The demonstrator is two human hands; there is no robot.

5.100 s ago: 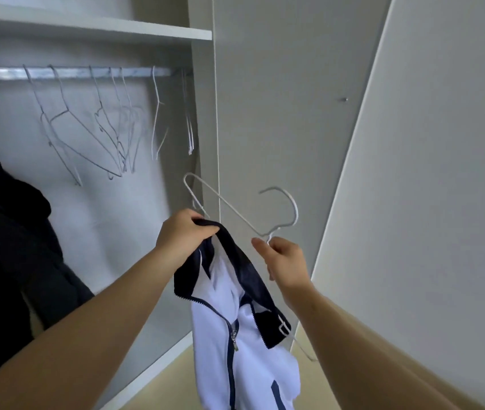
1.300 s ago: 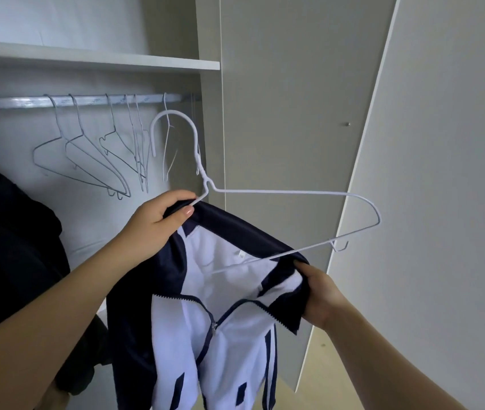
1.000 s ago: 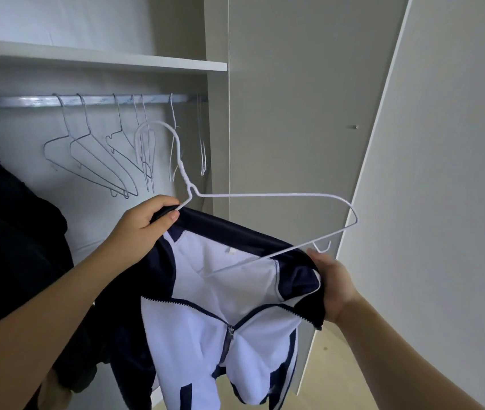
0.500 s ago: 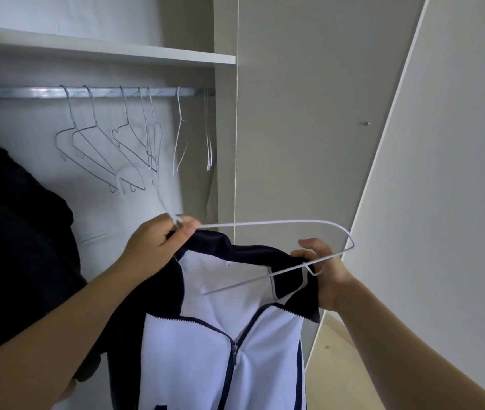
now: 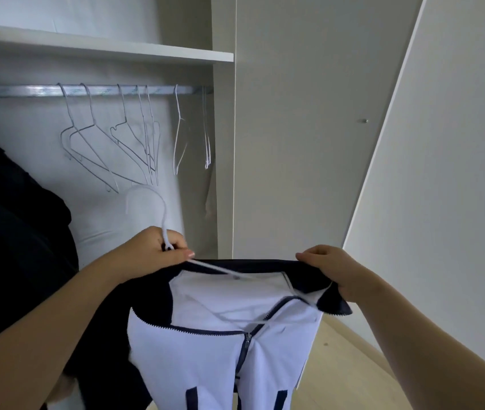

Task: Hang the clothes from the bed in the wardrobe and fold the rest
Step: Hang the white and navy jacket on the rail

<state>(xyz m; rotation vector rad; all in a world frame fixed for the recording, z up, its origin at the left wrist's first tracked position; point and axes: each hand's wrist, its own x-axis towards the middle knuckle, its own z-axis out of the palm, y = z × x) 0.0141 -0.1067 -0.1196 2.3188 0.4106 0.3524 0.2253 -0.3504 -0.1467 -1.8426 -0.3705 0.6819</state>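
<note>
One cam, head-worn, wide-angle, facing fwd into the wardrobe. Rail and shelf far left, up high; door fills the right; strip of floor at bottom right. V. close to left hand and right hand, forearms running off the near edge.

Smooth knit cloth jacket, thin white-coated wire hanger, shiny metal rail, matt wardrobe panels

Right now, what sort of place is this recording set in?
Probably a bedroom or dressing area, facing an open wardrobe. What shows it: a metal rail hung with empty wire hangers, and a white and navy zip jacket held up on a white hanger.
</note>
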